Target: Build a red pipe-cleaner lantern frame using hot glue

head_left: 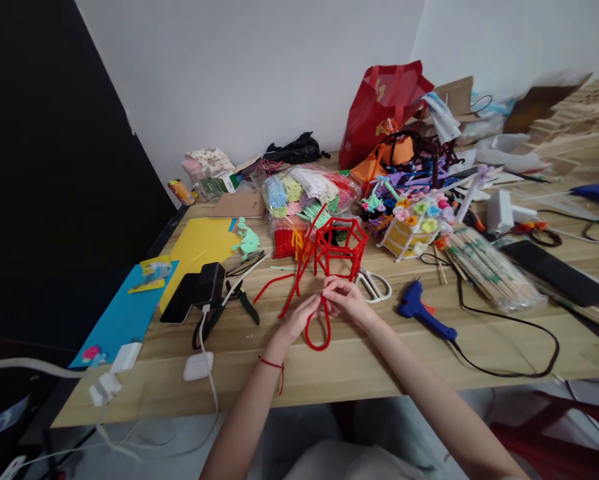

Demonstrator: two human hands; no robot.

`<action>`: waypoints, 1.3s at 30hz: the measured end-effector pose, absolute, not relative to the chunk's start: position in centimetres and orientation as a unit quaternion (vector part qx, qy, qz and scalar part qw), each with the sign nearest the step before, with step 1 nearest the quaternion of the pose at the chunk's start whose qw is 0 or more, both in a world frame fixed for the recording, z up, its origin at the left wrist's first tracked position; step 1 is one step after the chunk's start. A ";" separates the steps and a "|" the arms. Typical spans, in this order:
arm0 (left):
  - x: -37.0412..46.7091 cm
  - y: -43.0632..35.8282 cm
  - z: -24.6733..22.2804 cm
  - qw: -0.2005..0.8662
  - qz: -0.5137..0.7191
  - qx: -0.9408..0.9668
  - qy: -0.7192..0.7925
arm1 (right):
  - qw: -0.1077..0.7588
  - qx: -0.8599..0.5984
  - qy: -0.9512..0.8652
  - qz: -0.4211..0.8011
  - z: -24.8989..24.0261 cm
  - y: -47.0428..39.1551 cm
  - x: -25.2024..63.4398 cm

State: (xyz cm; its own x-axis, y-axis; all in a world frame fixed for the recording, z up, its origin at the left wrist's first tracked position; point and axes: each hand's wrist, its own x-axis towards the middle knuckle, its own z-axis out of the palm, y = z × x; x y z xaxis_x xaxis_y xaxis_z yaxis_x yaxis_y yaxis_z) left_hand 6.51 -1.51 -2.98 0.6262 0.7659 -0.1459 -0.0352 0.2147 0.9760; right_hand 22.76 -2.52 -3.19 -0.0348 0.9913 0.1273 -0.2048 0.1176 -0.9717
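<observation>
Between my two hands, over the front middle of the table, a red pipe cleaner [318, 348] is bent into a hanging loop. My left hand [302, 315] pinches it from the left, and my right hand [347, 297] has its fingertips closed at the top of the loop. The fingers of both hands meet there, so the pinched ends are partly hidden. Just behind my hands stands a red pipe-cleaner frame [340, 253] with several sides. Loose red pipe cleaners [274, 280] lie to its left, and white-handled scissors [374, 287] rest at its right.
A blue glue gun [422, 310] with a trailing black cord lies at right. At left are pliers [242, 303], a phone [179, 300], a white earphone case [198, 366] and cables. Behind are bagged pipe cleaners [304, 193], a flower basket [407, 243] and a red bag [379, 107].
</observation>
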 end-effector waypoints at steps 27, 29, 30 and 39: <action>5.7 -0.9 -2.5 0.826 0.181 0.503 0.179 | 0.632 -0.365 -0.467 0.499 -1.5 -2.9 24.9; 5.7 -0.9 -2.5 0.831 0.175 0.500 0.171 | 0.632 -0.352 -0.469 0.507 -1.7 -2.9 25.3; 5.8 -0.9 -2.5 0.834 0.172 0.497 0.167 | 0.632 -0.345 -0.470 0.511 -1.7 -2.9 25.5; 5.6 -0.9 -2.7 0.834 0.151 0.505 0.163 | 0.663 -0.299 -0.457 0.513 -2.1 -2.9 27.4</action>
State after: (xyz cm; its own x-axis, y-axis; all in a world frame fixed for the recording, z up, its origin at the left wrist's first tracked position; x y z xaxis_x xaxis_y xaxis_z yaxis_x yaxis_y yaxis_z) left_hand 5.60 -0.91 -2.73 0.9011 0.4168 -0.1195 -0.0870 0.4437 0.8919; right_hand 27.39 -2.94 -2.14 0.0571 0.9524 0.2993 -0.4071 0.2960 -0.8641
